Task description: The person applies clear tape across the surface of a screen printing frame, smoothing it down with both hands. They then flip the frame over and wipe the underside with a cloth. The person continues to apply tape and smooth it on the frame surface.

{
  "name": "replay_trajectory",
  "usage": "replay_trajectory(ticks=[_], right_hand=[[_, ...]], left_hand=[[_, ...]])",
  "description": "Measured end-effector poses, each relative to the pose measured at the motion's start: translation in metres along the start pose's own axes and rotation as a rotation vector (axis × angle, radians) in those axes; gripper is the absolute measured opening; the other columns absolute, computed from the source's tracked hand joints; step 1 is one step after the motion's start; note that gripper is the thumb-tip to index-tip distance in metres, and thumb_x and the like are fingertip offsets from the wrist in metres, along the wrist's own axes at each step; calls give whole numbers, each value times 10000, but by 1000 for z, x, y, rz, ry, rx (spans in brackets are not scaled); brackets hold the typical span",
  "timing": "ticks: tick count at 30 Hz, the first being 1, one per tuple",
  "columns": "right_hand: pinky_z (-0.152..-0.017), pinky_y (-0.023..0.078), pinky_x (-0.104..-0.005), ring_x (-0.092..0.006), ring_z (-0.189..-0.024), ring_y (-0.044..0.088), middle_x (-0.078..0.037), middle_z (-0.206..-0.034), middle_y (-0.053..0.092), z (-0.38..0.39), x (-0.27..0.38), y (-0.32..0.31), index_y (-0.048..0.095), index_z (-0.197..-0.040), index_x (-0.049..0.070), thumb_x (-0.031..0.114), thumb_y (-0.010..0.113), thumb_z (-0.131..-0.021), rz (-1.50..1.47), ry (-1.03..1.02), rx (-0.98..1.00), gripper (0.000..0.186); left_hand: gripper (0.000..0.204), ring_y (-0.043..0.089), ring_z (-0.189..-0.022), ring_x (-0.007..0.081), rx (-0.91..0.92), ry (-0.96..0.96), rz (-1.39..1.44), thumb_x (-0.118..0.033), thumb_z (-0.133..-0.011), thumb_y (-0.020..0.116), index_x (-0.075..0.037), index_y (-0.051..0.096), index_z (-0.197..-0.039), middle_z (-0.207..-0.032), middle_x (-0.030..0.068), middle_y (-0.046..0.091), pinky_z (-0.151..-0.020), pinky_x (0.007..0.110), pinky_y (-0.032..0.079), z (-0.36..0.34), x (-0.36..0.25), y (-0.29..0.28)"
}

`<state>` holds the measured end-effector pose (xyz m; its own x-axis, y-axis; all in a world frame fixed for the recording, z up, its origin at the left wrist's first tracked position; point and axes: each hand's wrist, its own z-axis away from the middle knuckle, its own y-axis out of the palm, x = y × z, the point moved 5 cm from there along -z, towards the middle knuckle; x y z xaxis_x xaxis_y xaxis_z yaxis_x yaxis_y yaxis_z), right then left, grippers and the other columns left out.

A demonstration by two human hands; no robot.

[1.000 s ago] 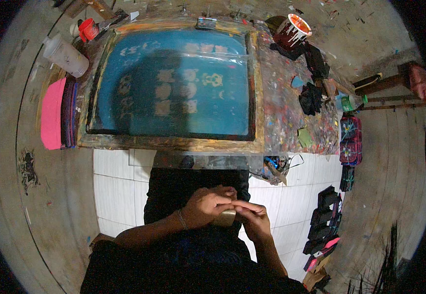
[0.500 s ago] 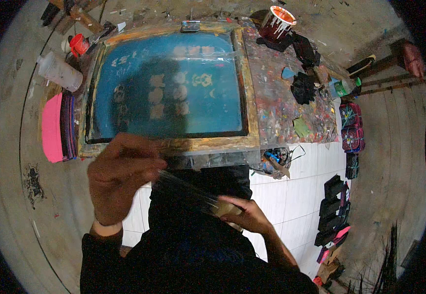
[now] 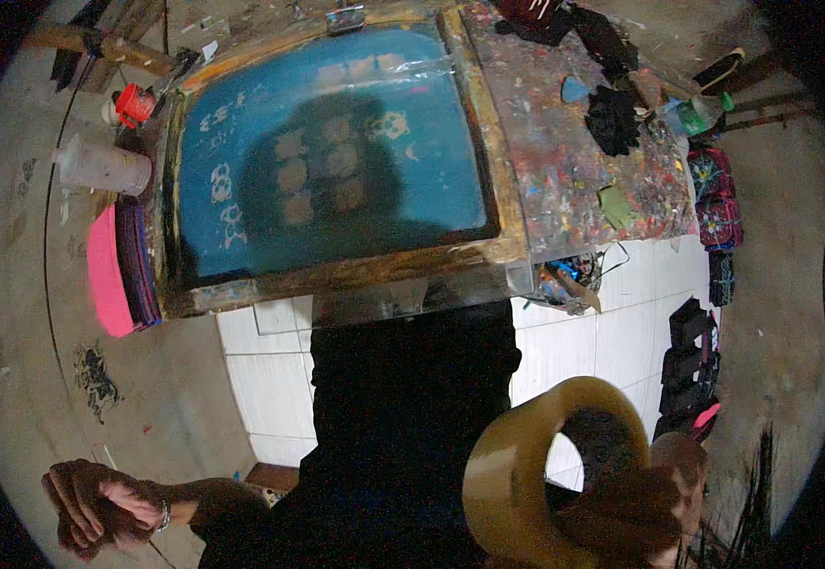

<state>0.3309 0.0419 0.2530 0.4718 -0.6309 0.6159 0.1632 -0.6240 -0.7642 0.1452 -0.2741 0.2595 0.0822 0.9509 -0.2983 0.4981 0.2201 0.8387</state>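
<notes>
My right hand [image 3: 645, 498] grips a large roll of clear, yellowish packing tape [image 3: 502, 474], with its fingers at the roll's core. The roll is raised at the lower right. My left hand [image 3: 99, 507] is held out at the lower left, its fingers curled closed. Whether it pinches the loose end of the tape cannot be made out, and no strip shows between the hands. Ahead lies a wooden-framed printing screen [image 3: 336, 270] with blue mesh [image 3: 441, 180] and several pale shapes. A shiny strip [image 3: 403, 78] crosses the upper mesh; my shadow covers the middle.
The screen rests on a paint-spattered table [image 3: 564, 171] with black cloth [image 3: 611, 121] and a green scrap [image 3: 616, 206]. At left are pink sheets [image 3: 111, 275], a cloudy plastic container [image 3: 104, 168] and a red cup [image 3: 134, 104]. Black bundles [image 3: 687, 351] lie on the right-hand floor.
My hands have moved far apart, left hand down to the left, right hand with the tape roll to the right and nearer. The strip stretched between them earlier is no longer visible.
</notes>
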Motion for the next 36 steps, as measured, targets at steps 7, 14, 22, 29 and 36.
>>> replay_trajectory(ticks=[7, 14, 22, 29, 36], right_hand=[[-748, 529, -317, -163, -744, 703, -106, -856, 730, -1, -5, 13, 743, -975, 63, 212, 714, -857, 148, -2, -42, 193], [-681, 493, -346, -191, -629, 668, -144, -795, 700, 158, -99, 4, 723, -993, 7, 163, 613, -936, 306, 992, -491, 200], [-838, 482, -475, -383, -787, 679, -179, -890, 709, 312, -305, -19, 671, -1140, 154, 260, 645, -877, 903, 1422, -431, 285], [-985, 408, -491, -428, -1035, 612, -271, -1168, 624, 267, -268, -22, 180, -1551, 97, 289, 661, -883, 1277, 1278, -454, 845], [-891, 510, -443, -361, -1009, 636, -228, -1185, 622, 86, -53, -23, 555, -1291, -21, 223, 749, -807, 55, 155, -903, 575]], left_hand=[[170, 528, -637, 157, 39, -22, 37, 3, -719, 779, -36, 616, -744, -749, 51, 475, -686, 286, 491, -7, 26, -10], [525, 447, -642, 136, -147, -250, -28, 55, -762, 766, -33, 557, -1236, -750, 33, 472, -618, 294, 465, -13, 116, -31], [240, 512, -802, 194, -728, -110, -395, -132, -960, 575, -135, 619, -1195, -889, 56, 557, -711, 347, 443, -3, 98, -106], [299, 531, -1110, 269, -118, -395, -413, -229, -1002, 512, -173, 568, -1291, -1370, 158, 528, -903, 438, 444, -5, 100, -98], [284, 457, -715, 155, -334, -362, -375, -208, -1037, 453, 55, 529, -961, -837, 93, 501, -697, 324, 429, -35, 89, -113]])
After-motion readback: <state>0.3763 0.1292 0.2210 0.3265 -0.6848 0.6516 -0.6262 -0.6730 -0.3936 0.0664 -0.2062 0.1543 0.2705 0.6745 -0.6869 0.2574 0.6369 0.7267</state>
